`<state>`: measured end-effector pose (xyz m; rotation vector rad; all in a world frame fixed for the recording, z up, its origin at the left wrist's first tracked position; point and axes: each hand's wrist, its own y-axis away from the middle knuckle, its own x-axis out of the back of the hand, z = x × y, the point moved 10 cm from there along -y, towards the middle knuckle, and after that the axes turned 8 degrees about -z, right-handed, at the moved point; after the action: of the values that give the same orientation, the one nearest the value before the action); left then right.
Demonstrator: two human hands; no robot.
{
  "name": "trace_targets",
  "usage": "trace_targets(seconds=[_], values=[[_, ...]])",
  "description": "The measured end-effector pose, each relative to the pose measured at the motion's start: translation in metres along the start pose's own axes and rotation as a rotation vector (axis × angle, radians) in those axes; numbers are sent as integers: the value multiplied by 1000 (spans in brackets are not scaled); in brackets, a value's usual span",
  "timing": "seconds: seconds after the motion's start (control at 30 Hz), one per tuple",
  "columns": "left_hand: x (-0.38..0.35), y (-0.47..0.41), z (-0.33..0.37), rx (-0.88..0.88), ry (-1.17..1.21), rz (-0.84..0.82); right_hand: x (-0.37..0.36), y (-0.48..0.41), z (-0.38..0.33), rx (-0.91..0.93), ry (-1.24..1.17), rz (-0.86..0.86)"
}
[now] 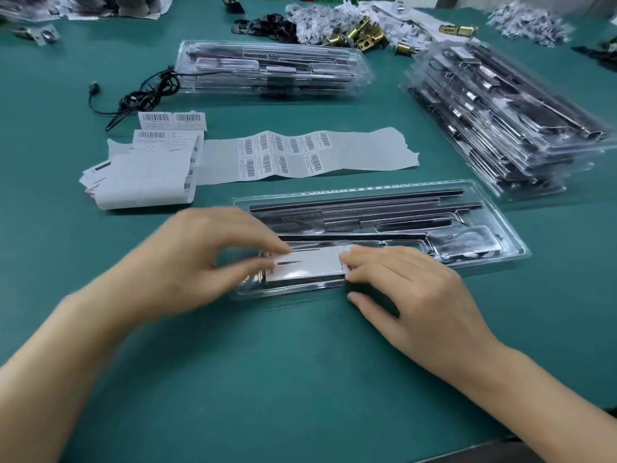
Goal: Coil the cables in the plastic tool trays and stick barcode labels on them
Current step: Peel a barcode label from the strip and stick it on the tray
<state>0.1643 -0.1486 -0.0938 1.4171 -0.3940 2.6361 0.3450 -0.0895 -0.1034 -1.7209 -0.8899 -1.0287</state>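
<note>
A clear plastic tool tray [484,195] with long dark tools lies in front of me on the green table. A white card [307,264] sits in its near left compartment. My left hand [197,259] pinches the card's left edge between thumb and fingers. My right hand [407,289] presses fingertips on the card's right end, thumb on the table. A strip of barcode labels [283,152] lies beyond the tray. A loose black cable [147,95] trails from a tray stack [273,66] at the back.
A tall stack of filled trays [500,118] stands at the right. Folded label sheets and cards [147,172] lie at the left. Brass lock parts [364,35] and shredded paper [527,21] litter the far edge.
</note>
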Motion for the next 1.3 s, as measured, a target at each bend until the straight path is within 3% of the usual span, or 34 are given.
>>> trace_targets(seconds=[0.17, 0.63, 0.87, 1.0, 1.07, 1.2, 1.3], values=[[18, 12, -31, 68, -21, -22, -9, -3, -15, 38, 5, -29], [6, 19, -26, 98, -144, -227, -16, -13, -15, -8, 9, -56], [2, 13, -24, 88, -213, -162, -5, -3, 17, -138, 47, -39], [2, 13, -22, 44, -58, -153, 10, 0, 35, -197, 74, -11], [7, 11, -19, 30, 52, -101, 24, -3, 36, -183, 85, 54], [34, 13, -16, 12, 343, 165, 67, -26, 31, -136, 97, 176], [42, 16, -20, 35, 579, 357, 91, -62, 24, -83, 44, 119]])
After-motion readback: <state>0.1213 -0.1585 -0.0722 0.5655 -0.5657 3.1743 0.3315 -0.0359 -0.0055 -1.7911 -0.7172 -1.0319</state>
